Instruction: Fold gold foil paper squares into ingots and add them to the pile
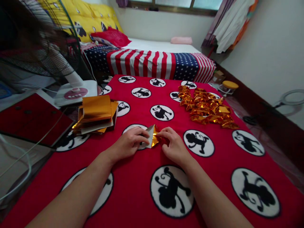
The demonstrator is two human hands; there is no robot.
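Note:
A partly folded sheet of gold foil paper (pixel 155 136) lies on the red cloth in front of me, its white back showing on the left and shiny gold on the right. My left hand (pixel 134 141) grips its left side with curled fingers. At its right edge, the fingertips of my right hand (pixel 173 144) pinch the gold part. To the left sits a stack of flat gold paper sheets (pixel 97 112). Several folded gold paper pieces (pixel 206 107) are gathered in rows at the far right.
The red cloth with monkey prints (pixel 142 110) covers the table. An electric fan (pixel 73 90) and a dark red box (pixel 35 117) stand at the left. Behind is a bed with a flag-patterned cover (pixel 152 63). A yellow-topped stool (pixel 230 85) is at the right.

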